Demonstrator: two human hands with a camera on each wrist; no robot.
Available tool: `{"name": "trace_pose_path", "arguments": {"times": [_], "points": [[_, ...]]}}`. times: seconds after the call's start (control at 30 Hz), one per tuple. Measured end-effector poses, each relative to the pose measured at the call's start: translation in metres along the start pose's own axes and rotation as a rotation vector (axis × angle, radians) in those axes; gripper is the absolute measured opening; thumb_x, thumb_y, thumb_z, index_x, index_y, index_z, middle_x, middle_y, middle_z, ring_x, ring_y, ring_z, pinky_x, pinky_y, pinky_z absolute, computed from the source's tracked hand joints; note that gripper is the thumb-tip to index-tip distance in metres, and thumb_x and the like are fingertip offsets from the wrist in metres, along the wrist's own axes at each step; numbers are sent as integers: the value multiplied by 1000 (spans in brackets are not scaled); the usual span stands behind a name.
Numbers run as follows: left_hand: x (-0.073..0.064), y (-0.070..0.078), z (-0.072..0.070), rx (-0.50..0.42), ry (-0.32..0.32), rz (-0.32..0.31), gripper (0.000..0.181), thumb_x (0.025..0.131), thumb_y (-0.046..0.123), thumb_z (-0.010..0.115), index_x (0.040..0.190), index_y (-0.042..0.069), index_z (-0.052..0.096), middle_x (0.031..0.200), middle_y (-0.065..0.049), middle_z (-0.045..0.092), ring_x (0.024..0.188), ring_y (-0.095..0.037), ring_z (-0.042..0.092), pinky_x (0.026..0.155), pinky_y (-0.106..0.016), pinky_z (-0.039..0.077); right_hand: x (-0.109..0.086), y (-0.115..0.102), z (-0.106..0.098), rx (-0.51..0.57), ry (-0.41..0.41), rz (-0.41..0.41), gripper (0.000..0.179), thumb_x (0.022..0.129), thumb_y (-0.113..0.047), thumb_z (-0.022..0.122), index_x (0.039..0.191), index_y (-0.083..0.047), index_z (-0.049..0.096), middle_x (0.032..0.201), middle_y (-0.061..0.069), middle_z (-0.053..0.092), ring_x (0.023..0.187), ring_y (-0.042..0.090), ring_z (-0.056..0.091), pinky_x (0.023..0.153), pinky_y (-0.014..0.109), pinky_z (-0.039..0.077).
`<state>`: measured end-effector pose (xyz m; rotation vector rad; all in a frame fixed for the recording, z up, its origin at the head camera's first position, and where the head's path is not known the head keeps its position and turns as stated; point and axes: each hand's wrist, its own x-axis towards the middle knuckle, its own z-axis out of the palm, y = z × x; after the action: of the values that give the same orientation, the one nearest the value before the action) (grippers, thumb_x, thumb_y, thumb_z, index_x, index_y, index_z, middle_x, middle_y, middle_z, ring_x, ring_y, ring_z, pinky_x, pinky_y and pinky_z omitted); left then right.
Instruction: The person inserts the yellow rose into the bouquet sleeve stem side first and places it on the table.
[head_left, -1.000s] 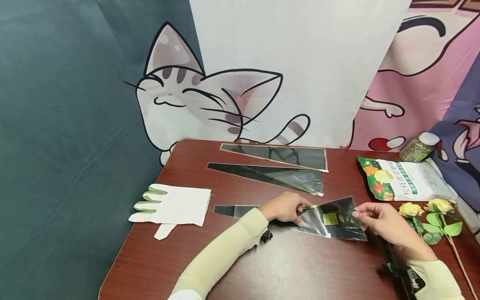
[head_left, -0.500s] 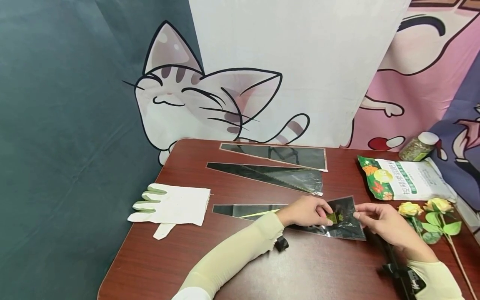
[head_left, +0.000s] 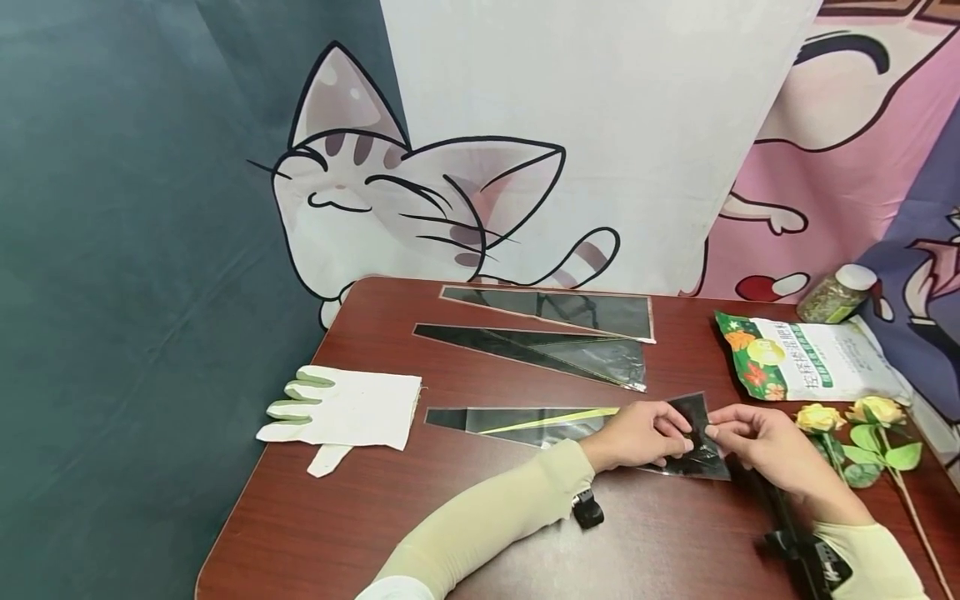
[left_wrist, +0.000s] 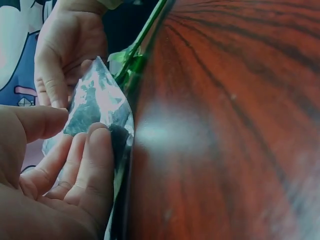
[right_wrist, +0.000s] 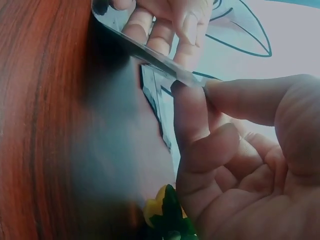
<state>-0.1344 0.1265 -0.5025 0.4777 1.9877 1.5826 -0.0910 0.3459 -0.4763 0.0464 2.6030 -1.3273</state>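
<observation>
A tapered, dark see-through plastic flower sleeve (head_left: 693, 410) lies near the middle of the table, with its wide end to the right. My right hand (head_left: 776, 447) pinches the edge of that wide end between thumb and forefinger. My left hand (head_left: 641, 431) is over the sleeve close by, fingers bent and touching its surface. In the left wrist view, a gap shows between the left thumb and fingers, with the shiny plastic beyond. The right wrist view shows the sleeve's thin edge between my right fingertips. The left hand covers the sleeve's printed label.
Two similar flower sleeves, a middle one (head_left: 525, 352) and a far one (head_left: 600, 312), lie behind. White gloves (head_left: 360, 408) rest at left. At right are yellow roses (head_left: 877, 412), a fertilizer bag (head_left: 817, 360) and a white-lidded jar (head_left: 836, 296). The table (head_left: 315, 533) meets a cartoon backdrop.
My left hand has slid rightward along the sleeve toward its wide end, uncovering the yellow-green strip and covering the label. The right hand keeps pinching the edge in place.
</observation>
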Motion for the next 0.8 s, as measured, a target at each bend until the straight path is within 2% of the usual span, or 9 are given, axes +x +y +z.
{"name": "trace_pose_path", "arguments": {"times": [0.17,0.3,0.57,0.8], "points": [[3,-4,2,-82,11,-3,12,94,6,80,103,9,74,75,9,69,63,-4,67,56,-20,60,2,0,3,-1,7,9,36,105,-24,69,126,5,69,79,-1,74,64,14,62,51,27,52],[6,-7,5,-130,-4,-19,11,94,5,79,103,8,73,75,10,69,65,-3,68,56,-18,59,2,0,3,-17,7,16,35,105,-20,68,129,7,68,82,-2,74,65,12,63,51,28,53],[6,-9,6,-124,-3,-33,10,94,9,80,101,11,74,74,8,71,64,-1,67,57,-16,57,-1,2,8,-55,16,30,29,105,-16,66,116,9,72,77,3,75,65,11,66,49,26,51],[4,-6,7,-163,28,-69,7,95,13,80,93,15,73,75,4,74,66,-2,69,60,-19,60,0,2,14,-67,48,-22,24,103,-15,69,114,6,74,77,-1,75,63,10,65,49,27,51]]}}
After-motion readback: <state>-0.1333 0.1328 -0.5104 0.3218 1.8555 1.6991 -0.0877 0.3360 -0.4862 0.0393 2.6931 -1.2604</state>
